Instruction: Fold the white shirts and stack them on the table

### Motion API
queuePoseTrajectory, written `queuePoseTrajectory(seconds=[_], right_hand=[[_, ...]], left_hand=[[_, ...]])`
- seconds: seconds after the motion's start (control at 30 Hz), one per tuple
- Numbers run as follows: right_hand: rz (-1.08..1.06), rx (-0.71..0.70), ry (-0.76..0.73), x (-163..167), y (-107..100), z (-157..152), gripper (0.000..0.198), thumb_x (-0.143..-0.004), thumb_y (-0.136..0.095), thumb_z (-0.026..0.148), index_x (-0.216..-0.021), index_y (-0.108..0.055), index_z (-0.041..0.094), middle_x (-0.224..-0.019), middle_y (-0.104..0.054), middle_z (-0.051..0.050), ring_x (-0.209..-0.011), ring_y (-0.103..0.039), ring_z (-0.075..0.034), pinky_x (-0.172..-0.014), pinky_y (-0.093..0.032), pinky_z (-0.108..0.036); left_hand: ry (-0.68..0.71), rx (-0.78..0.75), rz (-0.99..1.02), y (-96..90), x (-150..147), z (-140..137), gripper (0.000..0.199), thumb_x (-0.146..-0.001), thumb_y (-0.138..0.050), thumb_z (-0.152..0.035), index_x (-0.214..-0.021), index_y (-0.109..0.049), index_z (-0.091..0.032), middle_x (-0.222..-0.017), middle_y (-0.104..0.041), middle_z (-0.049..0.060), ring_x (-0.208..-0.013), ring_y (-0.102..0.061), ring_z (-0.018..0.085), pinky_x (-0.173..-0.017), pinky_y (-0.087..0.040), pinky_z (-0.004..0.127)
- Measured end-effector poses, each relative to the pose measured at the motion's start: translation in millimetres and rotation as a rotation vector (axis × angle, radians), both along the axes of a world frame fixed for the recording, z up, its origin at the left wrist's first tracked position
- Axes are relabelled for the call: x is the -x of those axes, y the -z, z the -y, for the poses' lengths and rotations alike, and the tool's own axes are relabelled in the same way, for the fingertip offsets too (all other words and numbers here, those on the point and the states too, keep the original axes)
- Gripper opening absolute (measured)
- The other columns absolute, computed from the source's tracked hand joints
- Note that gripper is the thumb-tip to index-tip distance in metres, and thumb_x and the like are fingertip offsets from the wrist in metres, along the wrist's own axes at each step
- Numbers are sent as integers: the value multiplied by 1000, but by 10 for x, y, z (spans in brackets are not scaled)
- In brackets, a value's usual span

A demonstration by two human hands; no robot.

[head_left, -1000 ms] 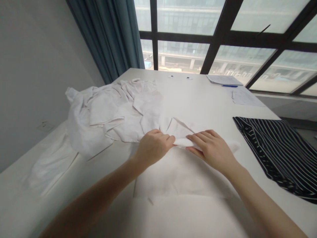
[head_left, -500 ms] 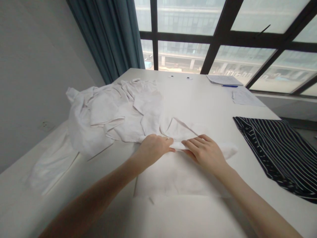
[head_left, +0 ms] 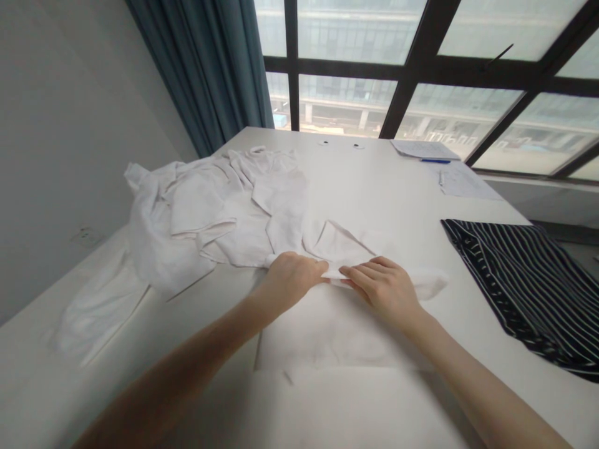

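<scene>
A white cloth garment lies across the white table in front of me, and a band of it is gathered or rolled between my hands. My left hand is closed on this band, thumb and fingers pinching it. My right hand grips the same band a little to the right, its fingers bent over the top. A short strip of the fabric shows between the two thumbs. Beyond the hands, a loose fold of white cloth stands up slightly. The fingertips beneath the cloth are partly hidden.
A crumpled heap of white clothing covers the table's left side. Black-and-white striped cloth lies at the right. Papers and a blue pen are at the far right, near the window. A blue curtain hangs behind.
My right hand has shifted slightly left, closer to my left hand, along the gathered band. The left hand stays nearly in place.
</scene>
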State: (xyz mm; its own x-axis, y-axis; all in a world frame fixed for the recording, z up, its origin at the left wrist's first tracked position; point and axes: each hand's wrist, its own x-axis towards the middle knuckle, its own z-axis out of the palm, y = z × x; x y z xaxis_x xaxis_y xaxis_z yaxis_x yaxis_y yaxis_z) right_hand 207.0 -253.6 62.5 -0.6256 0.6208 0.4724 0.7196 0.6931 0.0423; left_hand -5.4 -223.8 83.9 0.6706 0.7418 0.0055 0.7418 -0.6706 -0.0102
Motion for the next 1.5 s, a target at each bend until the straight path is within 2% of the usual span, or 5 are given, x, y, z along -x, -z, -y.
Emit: queuePoseTrajectory(seconds=[0.4, 0.7, 0.93, 1.27, 1.5], right_hand=[[103, 120, 222, -361, -128, -145, 33, -99, -46, 44, -91, -70, 23, -72, -74, -2, -62, -67, -19, -60, -39, -30], [151, 357, 399, -711, -266, -230, 36, -93, -52, 54, -80, -67, 25, -59, -66, 0, -56, -62, -19, -52, -30, -27], [53, 450, 408, -871, -278, -234, 31, -87, -59, 54, -87, -71, 26, -54, -63, 2, -51, -58, -17, -51, -34, -26], [50, 532, 429, -890, -289, -249, 34, -89, -57, 56, -92, -72, 25, -59, -66, 0, -57, -62, -19, -55, -38, -27], [67, 623, 436, -847, -373, -201, 49, -88, -47, 69, -82, -66, 24, -55, -62, 1, -50, -55, -17, -51, -34, -27]], left_hand=[[-81, 11, -11, 41, 227, -243, 31, -96, -51, -49, -92, -68, -23, -73, -70, 4, -72, -67, 18, -61, -37, 24], [-182, 230, 63, -169, 432, -337, 26, -93, -54, -43, -84, -69, -24, -77, -72, 2, -76, -67, 21, -61, -38, 24], [-178, 170, 47, -149, 449, -378, 30, -92, -52, -45, -82, -69, -24, -74, -71, 2, -75, -66, 20, -61, -37, 24], [-229, 324, 64, -217, 590, -422, 27, -91, -53, -44, -84, -69, -23, -85, -73, 3, -84, -67, 22, -65, -39, 24], [-225, 212, -7, -230, 552, -383, 27, -92, -53, -43, -81, -68, -23, -77, -71, 3, -78, -67, 22, -61, -37, 25]])
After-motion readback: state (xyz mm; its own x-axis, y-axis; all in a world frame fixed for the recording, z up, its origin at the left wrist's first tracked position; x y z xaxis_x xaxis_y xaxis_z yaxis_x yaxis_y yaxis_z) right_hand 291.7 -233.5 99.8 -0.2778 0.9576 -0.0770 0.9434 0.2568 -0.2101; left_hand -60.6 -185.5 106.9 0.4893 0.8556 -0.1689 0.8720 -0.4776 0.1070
